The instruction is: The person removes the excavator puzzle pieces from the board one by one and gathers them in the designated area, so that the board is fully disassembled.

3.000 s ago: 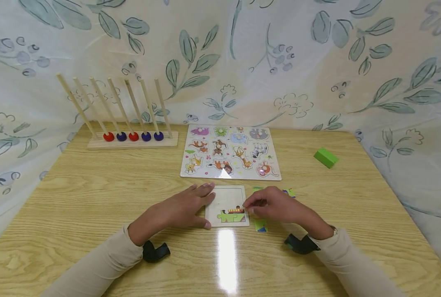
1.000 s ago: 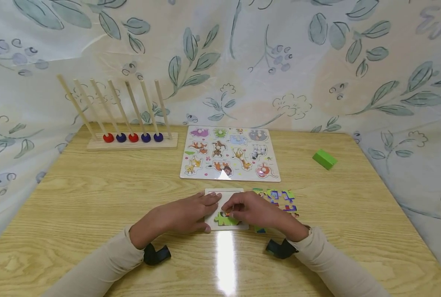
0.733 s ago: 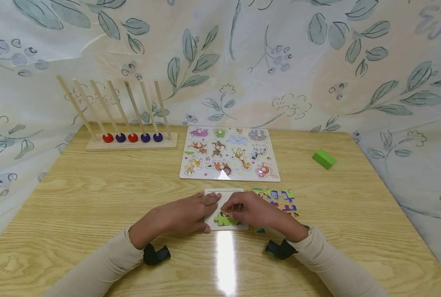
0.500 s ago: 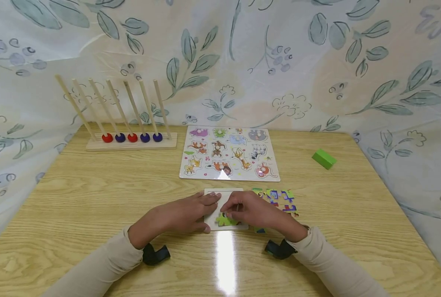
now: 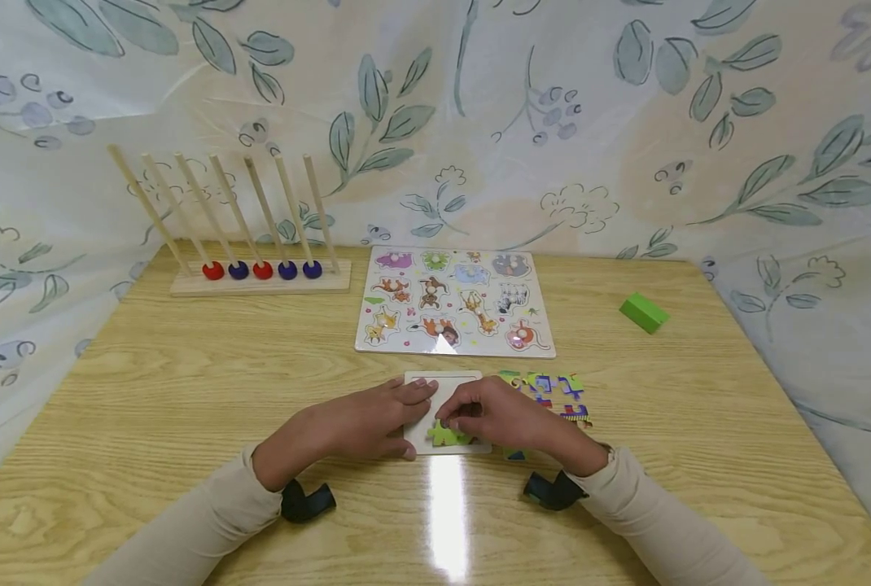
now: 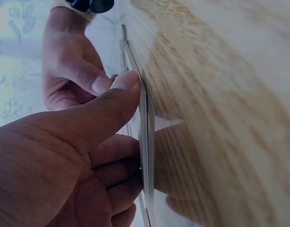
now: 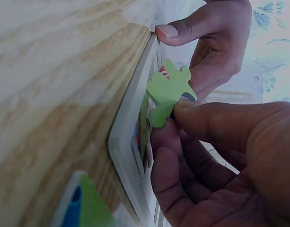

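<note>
My right hand (image 5: 505, 415) pinches a green jigsaw piece (image 7: 167, 90) between thumb and fingers, over the lower part of a small wooden puzzle tray (image 5: 424, 407). In the right wrist view the piece is tilted up off the tray, showing a red-and-white striped bit and a dark corner. More coloured pieces (image 7: 144, 135) lie inside the tray behind it, partly hidden by the hand. My left hand (image 5: 369, 419) rests on the tray's left side, fingers extended over it. In the left wrist view the left thumb (image 6: 128, 81) lies on the tray's edge.
Several loose jigsaw pieces (image 5: 541, 384) lie right of the tray. Behind it is a larger animal peg puzzle (image 5: 465, 346). A peg stand (image 5: 260, 283) with red and blue beads stands at back left, a green block (image 5: 644, 312) at back right. A patterned cloth (image 5: 479, 122) hangs behind.
From the tray's right edge, my right hand has moved left over the lower pieces, uncovering the loose ones on the right. The pinched piece has since shifted slightly. My left hand stays on the tray.
</note>
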The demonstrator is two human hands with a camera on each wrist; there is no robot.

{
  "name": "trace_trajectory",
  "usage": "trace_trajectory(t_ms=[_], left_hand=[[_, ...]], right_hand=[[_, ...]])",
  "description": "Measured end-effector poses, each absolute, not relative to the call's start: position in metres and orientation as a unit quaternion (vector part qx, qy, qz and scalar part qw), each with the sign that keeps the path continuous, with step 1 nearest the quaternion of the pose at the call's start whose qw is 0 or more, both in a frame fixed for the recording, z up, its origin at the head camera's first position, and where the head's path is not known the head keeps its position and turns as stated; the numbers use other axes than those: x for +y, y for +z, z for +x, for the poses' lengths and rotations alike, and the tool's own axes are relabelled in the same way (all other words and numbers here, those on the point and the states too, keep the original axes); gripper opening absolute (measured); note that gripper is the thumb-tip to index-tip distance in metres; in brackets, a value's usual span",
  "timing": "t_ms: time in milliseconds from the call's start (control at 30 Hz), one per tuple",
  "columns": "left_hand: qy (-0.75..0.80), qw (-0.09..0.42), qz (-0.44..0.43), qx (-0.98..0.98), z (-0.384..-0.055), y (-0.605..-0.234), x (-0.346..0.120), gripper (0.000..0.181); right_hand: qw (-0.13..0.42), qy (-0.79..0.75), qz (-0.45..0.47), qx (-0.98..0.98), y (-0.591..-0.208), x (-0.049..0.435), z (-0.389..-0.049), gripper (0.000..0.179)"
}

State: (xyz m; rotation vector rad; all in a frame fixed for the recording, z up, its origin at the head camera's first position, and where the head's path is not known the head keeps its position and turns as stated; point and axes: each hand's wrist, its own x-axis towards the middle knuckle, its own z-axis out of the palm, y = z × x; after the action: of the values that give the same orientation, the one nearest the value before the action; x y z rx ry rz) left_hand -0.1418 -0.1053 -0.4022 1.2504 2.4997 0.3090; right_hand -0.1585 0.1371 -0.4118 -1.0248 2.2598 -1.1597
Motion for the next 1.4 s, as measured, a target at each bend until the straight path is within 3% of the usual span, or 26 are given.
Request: trace_trajectory(t_ms=[1400], left_hand=[[0.129, 0.19, 0.422, 0.877, -0.142, -0.397, -0.105, 0.069]], right_hand=[[0.21, -0.395, -0.358, 0.82, -0.39, 0.204, -0.161, 0.017]])
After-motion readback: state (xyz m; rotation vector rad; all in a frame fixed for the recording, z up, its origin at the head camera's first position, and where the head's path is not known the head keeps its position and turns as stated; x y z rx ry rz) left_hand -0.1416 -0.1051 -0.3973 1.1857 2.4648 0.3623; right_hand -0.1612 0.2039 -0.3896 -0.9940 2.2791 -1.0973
